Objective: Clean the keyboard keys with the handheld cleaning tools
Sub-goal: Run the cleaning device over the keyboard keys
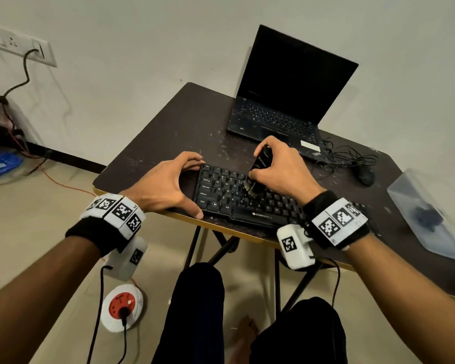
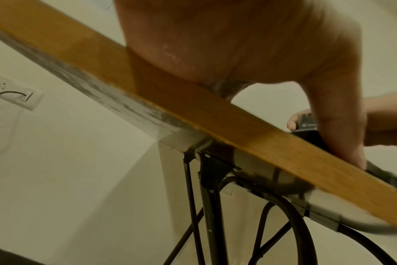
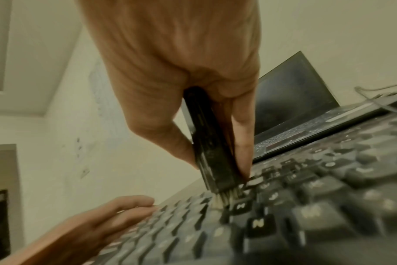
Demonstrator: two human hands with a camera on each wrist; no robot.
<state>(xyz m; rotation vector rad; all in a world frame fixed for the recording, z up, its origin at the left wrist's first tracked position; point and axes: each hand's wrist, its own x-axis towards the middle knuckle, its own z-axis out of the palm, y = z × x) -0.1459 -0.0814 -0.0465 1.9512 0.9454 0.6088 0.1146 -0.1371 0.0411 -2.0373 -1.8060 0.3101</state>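
Right hand (image 1: 281, 164) grips the black cleaning brush (image 1: 259, 166), bristles on the keyboard (image 1: 247, 203) keys; left hand (image 1: 166, 182), fingers spread, braces its left end, partly hidden.

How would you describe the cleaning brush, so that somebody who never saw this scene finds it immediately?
Start at the dark folding table and find the black Zebronics keyboard at its near edge, in front of the open laptop. Over its letter keys the right hand grips a slim black cleaning brush, held almost upright. It is the only tool with pale bristles touching the keys.
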